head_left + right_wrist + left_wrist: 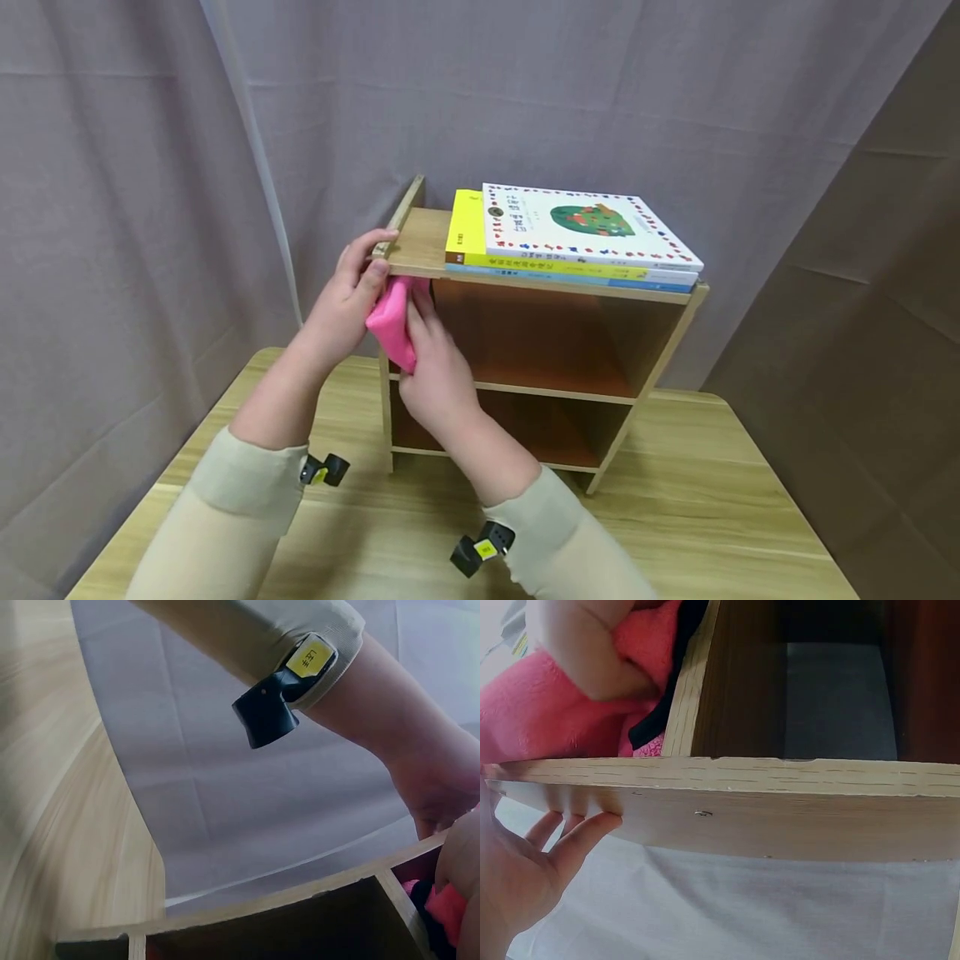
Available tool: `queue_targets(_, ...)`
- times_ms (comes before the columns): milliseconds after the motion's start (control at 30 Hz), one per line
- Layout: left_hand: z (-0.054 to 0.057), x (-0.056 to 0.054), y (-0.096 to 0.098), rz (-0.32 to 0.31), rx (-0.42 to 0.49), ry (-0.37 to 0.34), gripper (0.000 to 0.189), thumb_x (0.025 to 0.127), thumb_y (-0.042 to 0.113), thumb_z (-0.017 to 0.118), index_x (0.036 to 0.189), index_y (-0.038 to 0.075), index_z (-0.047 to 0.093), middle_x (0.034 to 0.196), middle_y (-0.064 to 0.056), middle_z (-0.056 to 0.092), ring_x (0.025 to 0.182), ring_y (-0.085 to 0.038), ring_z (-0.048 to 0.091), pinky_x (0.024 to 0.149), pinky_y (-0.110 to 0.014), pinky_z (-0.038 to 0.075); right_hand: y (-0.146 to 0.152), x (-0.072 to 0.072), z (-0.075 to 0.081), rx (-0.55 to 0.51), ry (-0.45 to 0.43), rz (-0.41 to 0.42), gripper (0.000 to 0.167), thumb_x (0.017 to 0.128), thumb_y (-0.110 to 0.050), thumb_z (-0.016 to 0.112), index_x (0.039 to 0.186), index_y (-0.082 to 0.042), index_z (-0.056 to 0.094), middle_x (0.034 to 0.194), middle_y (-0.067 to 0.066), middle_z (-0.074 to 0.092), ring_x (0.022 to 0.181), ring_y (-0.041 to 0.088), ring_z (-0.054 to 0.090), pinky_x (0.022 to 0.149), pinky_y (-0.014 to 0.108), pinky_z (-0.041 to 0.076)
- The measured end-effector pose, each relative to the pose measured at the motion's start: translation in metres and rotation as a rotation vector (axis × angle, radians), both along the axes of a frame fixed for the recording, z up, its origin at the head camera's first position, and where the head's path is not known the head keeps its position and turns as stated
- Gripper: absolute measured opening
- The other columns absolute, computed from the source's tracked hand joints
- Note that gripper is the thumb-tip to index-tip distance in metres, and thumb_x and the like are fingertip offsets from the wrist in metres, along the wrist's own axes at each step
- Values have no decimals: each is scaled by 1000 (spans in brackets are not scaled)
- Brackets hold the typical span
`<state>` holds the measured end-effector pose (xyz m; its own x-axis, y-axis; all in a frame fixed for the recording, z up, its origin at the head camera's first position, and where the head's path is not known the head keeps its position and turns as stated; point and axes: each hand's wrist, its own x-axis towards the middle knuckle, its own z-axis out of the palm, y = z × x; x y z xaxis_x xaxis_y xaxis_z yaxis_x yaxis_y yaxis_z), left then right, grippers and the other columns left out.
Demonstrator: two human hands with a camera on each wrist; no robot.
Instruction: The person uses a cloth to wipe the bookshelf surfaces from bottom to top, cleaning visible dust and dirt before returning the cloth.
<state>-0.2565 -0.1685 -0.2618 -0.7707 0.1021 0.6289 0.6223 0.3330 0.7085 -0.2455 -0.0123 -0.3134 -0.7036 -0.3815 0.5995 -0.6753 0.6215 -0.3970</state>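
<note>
A small wooden shelf (420,246) stands on a table. My left hand (341,304) grips its top left corner; in the left wrist view, the left hand's fingers (577,840) lie against the outer face of the side panel (780,825). Just under the top board, my right hand (442,375) holds a bright pink cloth (392,323) at the left inner side of the upper compartment. Seen from the left wrist, the cloth (547,712) is fuzzy with a black edge strip (660,724), and the right hand (589,645) is bent into it. Part of the cloth is hidden by that hand.
Several books (585,229) lie stacked on the shelf top, a white one above a yellow one. Lower shelf boards (555,393) cross the front. The wood-grain table (690,467) is bordered by grey curtains (562,100) behind and at the sides.
</note>
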Motion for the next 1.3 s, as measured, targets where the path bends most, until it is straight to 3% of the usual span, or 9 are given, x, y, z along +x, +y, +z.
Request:
queue_targets(100, -1, 1, 0, 16, -6, -5, 40, 107, 33, 41, 146, 26, 42, 131, -15, 37, 114, -24, 49, 101, -43, 37, 4, 1, -1, 53, 25, -21, 109, 67, 10, 77, 159, -19, 25, 164, -1, 22, 132, 27, 49, 91, 39, 53)
queue_targets(267, -1, 1, 1, 20, -12, 13, 40, 107, 33, 39, 146, 25, 41, 108, -13, 41, 79, -20, 48, 72, -30, 43, 15, -1, -3, 129, 143, -26, 102, 65, 12, 75, 154, -19, 38, 159, 1, 34, 125, 30, 55, 94, 41, 52)
queue_targets(333, 0, 1, 1, 14, -12, 20, 40, 107, 33, 38, 146, 23, 41, 105, -12, 41, 74, -21, 47, 66, -29, 43, 19, -2, -3, 166, 197, -33, 97, 66, 11, 74, 152, -20, 43, 155, 1, 40, 123, 30, 56, 91, 43, 53)
queue_targets(400, 1, 1, 0, 9, -11, 17, 41, 107, 34, 38, 147, 23, 41, 110, -14, 42, 81, -21, 49, 71, -30, 44, 22, -2, -3, 216, 233, -46, 92, 68, 9, 75, 150, -22, 46, 152, 0, 45, 123, 30, 56, 86, 45, 55)
queue_targets(533, 0, 2, -1, 26, -25, -4, 41, 108, 35, 38, 148, 24, 39, 131, -17, 35, 110, -25, 47, 95, -42, 41, 27, -1, -4, 327, 263, -76, 87, 73, 0, 79, 150, -26, 47, 149, -3, 49, 124, 29, 55, 78, 47, 56)
queue_targets(600, 0, 2, -1, 28, -24, -10, 41, 108, 35, 38, 148, 24, 39, 134, -18, 34, 115, -28, 46, 99, -47, 38, 29, 1, -5, 365, 272, -84, 86, 75, -3, 80, 150, -27, 46, 148, -4, 49, 125, 29, 55, 78, 47, 56)
queue_targets(833, -2, 1, 1, 30, -21, -7, 41, 108, 35, 38, 147, 24, 40, 133, -18, 34, 112, -28, 45, 95, -47, 39, 35, 5, -5, 419, 314, -99, 81, 77, -5, 79, 149, -26, 47, 142, -3, 56, 124, 29, 56, 78, 47, 57)
queue_targets(1133, -3, 1, 1, 30, -29, 9, 42, 108, 37, 38, 147, 24, 40, 130, -17, 36, 110, -26, 45, 95, -45, 38, 34, 11, -8, 535, 420, -153, 53, 86, -16, 75, 136, -27, 62, 132, -6, 63, 115, 25, 59, 76, 44, 56)
queue_targets(1300, -3, 1, 1, 26, -27, 12, 42, 108, 37, 38, 147, 23, 40, 130, -17, 36, 111, -26, 45, 97, -46, 37, 35, 10, -8, 553, 439, -120, 49, 85, -16, 75, 132, -28, 65, 134, -5, 61, 119, 26, 57, 79, 45, 55)
